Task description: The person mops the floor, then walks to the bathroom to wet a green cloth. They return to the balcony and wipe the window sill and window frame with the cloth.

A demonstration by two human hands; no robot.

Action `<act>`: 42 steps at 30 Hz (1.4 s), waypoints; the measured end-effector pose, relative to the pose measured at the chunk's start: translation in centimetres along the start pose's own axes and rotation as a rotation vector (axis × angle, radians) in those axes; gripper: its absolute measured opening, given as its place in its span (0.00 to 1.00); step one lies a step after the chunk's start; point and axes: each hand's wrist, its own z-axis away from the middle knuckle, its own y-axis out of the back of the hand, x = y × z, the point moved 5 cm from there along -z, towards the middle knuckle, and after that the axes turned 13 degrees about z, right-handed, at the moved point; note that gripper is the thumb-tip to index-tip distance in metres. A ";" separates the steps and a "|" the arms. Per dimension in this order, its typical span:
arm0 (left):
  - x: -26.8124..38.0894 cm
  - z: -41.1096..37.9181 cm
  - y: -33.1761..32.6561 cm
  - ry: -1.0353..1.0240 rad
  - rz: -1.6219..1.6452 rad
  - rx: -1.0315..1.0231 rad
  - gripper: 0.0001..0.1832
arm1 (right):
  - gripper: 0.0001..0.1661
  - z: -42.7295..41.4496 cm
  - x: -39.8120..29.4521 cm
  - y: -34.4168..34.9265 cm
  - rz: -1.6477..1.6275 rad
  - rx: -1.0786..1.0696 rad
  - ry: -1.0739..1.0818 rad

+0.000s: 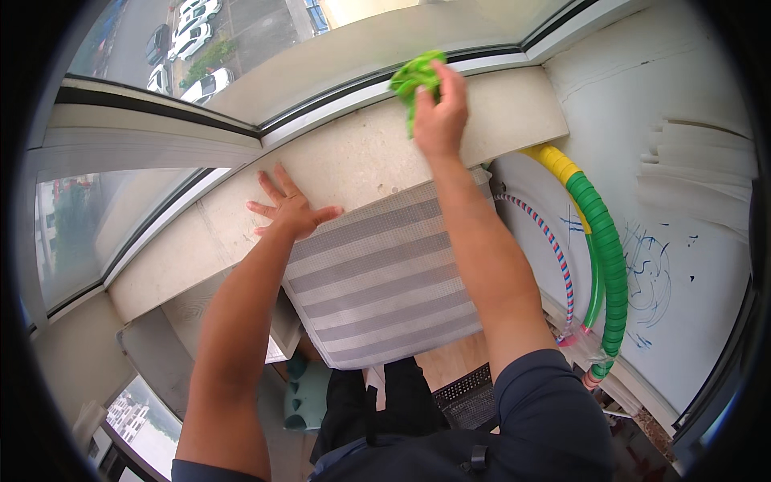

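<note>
My right hand [441, 117] grips a crumpled bright green cloth [417, 78], pressed against the lower window frame [361, 99] where it meets the pale stone windowsill [367, 144]. The hand and cloth look slightly blurred. Farther left, my left hand [288, 208] lies on the sill with its fingers spread and nothing in it. Its thumb reaches the sill's front edge, beside a grey and white striped cloth cover [385, 271] just below the sill. Part of that cover is hidden behind my right forearm.
Hula hoops, one green and yellow [602, 241] and one thin striped one [551, 241], lean by the scribbled white wall [650, 283] at right. A black perforated basket [467, 394] and a teal object [307, 394] sit low near my legs. Parked cars show outside the window glass [289, 66].
</note>
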 end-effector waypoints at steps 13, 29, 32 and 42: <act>2.2 1.1 0.4 0.060 -0.025 -0.045 0.77 | 0.25 6.2 -9.3 -11.4 -0.484 -0.053 -0.455; 2.4 2.2 1.3 0.026 0.008 -0.135 0.75 | 0.26 -1.3 -27.6 0.2 -0.460 0.109 0.583; 3.5 3.6 2.5 0.008 0.050 -0.153 0.75 | 0.24 0.9 -28.0 -1.6 -0.662 -0.165 0.380; 1.6 1.1 0.6 0.015 0.069 0.000 0.76 | 0.15 -6.9 -29.6 8.2 -0.517 0.525 0.428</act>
